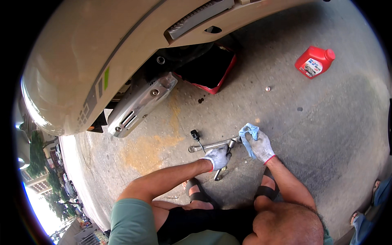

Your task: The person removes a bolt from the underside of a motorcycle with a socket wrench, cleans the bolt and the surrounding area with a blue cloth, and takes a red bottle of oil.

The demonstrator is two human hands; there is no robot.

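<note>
My left hand (216,158), in a white knit glove, is closed around a shiny metal wrench (217,174) with a cylindrical end; its middle is hidden by the fingers. My right hand (262,148), in a matching glove, grips a crumpled light-blue cloth (247,138). A long ring-ended spanner (210,145) lies on the ground just beyond my left hand, its right end reaching near the cloth. Beside the spanner's left part is a black-capped dipstick (196,135), its thin rod crossing toward my left glove.
A beige scooter body (134,53) with a silver exhaust cover (143,104) looms at upper left. Under it sits a red tray (216,87) of dark liquid. A red oil bottle (314,62) and a small metal piece (268,88) are farther right. Another person's feet (354,217) show at lower right.
</note>
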